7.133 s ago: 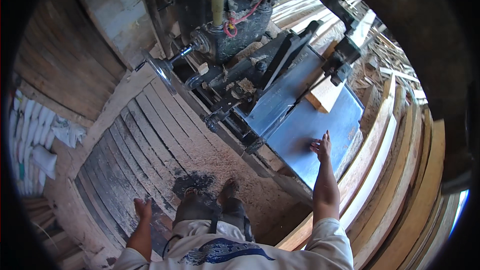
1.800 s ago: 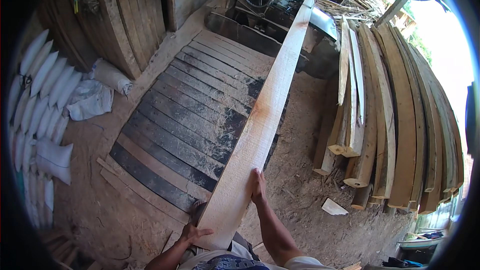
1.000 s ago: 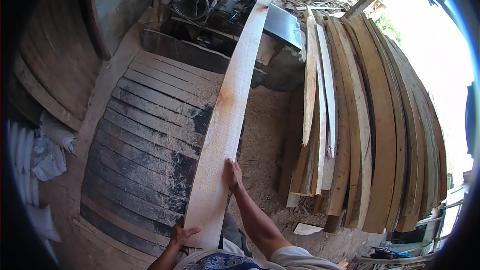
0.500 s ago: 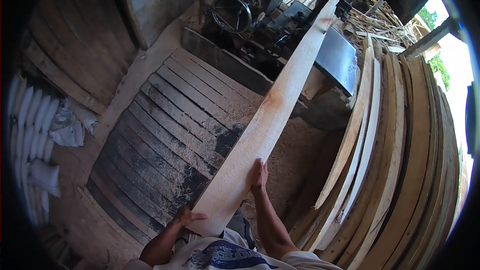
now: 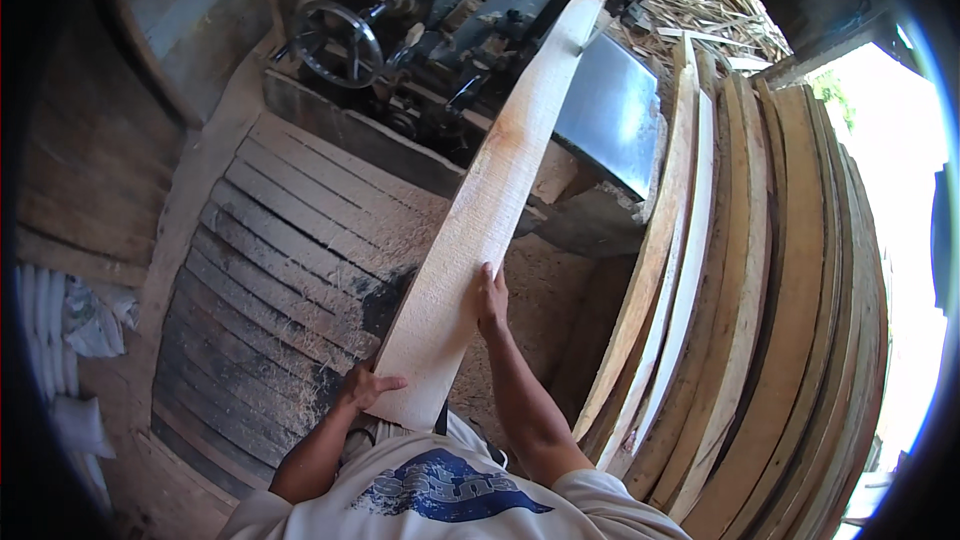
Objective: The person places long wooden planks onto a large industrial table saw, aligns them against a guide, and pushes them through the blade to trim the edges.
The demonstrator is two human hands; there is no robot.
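A long pale wooden plank (image 5: 470, 230) slants away from my waist to a sawing machine at the top of the view. My left hand (image 5: 369, 385) grips its left edge near the close end, thumb lying across the upper face and fingers hidden beneath. Further up, my right hand (image 5: 491, 298) holds the right edge, its thumb along the side and the other fingers mostly out of sight. The plank's far end rests by the machine's dark upright (image 5: 566, 2), next to a shiny metal table plate (image 5: 606, 110).
A spoked metal handwheel (image 5: 340, 44) is on the machine, left of the plank. Slatted floorboards (image 5: 270, 270) with sawdust spread at left. Long boards (image 5: 800, 270) stand stacked along the right. Wood offcuts (image 5: 700, 15) pile up behind. White sacks (image 5: 45, 330) sit at far left.
My view has shifted, so the machine and stacked boards appear further left, and I am closer to the machine. Both hands keep their hold on the plank, which has moved forward with me.
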